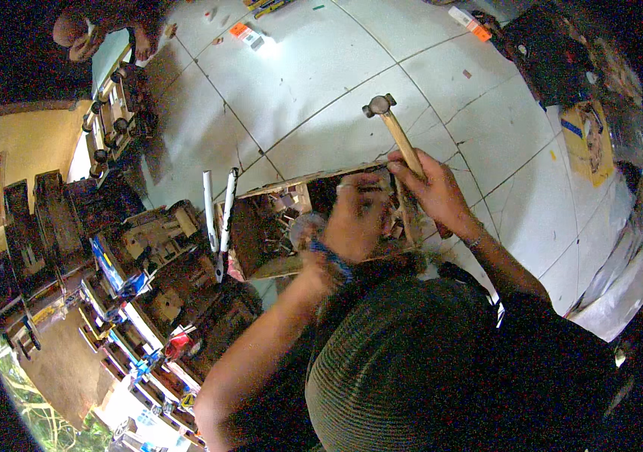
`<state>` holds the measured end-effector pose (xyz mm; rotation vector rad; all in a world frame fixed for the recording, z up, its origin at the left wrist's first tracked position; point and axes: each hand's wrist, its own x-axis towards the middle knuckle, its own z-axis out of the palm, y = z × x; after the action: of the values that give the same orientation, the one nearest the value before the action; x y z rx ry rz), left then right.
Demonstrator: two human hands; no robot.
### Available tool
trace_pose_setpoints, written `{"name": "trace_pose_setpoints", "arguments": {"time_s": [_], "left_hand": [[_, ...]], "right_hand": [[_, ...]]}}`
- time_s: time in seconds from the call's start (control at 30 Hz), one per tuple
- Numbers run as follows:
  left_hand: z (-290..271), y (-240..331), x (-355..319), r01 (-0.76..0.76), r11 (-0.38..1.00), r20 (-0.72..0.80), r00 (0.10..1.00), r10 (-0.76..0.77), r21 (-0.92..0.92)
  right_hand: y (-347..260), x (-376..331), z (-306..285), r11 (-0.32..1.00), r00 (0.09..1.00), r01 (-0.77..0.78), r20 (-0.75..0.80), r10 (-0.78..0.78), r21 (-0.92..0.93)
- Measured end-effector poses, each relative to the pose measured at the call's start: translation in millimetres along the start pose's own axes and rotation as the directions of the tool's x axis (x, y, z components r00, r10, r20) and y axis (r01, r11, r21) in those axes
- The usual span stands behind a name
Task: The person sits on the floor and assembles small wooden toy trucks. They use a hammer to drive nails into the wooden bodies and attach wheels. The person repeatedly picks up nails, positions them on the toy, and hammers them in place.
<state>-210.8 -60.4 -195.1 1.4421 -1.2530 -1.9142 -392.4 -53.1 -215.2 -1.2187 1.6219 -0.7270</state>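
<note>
A hammer with a pale wooden handle and a metal head points up and away over the tiled floor. My right hand is closed around its handle, at the right edge of a wooden box. The box has compartments holding many small pieces, too small to name. My left hand, with a blue band at its wrist, reaches over the box's right part. Motion smears its fingers, and whether they hold anything is not visible. Two white sticks stand at the box's left side.
Wooden toy-like trucks and dark wooden pieces crowd the left side. Another person's hand shows at the upper left. Orange-and-white packs lie on the tiles. A yellow box and a pale sheet are at the right.
</note>
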Motion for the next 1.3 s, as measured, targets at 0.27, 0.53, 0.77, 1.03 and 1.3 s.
{"name": "trace_pose_setpoints", "arguments": {"time_s": [0.27, 0.53, 0.77, 1.03, 1.3], "left_hand": [[-41.8, 30.0, -24.2, 0.25, 0.938, 0.164, 0.963, -0.214, -0.241], [-39.3, 25.4, -41.8, 0.174, 0.983, 0.249, 0.956, -0.153, -0.062], [-42.1, 23.6, -49.9, 0.167, 0.986, 0.229, 0.961, -0.158, -0.022], [-59.8, 65.8, -57.1, -0.051, 0.982, 0.102, 0.992, 0.07, -0.18], [-101.8, 81.8, -78.6, -0.125, 0.952, 0.12, 0.979, 0.164, -0.28]], "right_hand": [[-34.4, -37.3, -5.3, 0.983, 0.952, -0.084, 0.304, 0.03, 0.164], [-37.0, -40.4, -6.6, 0.978, 0.94, -0.178, 0.314, 0.135, 0.11], [-41.4, -41.9, -19.8, 0.988, 0.954, -0.136, 0.28, 0.112, 0.068], [-86.6, -26.8, -15.3, 0.996, 0.886, 0.038, 0.457, -0.072, 0.084], [-134.0, -20.0, 5.5, 0.958, 0.843, 0.218, 0.459, -0.282, 0.188]]}}
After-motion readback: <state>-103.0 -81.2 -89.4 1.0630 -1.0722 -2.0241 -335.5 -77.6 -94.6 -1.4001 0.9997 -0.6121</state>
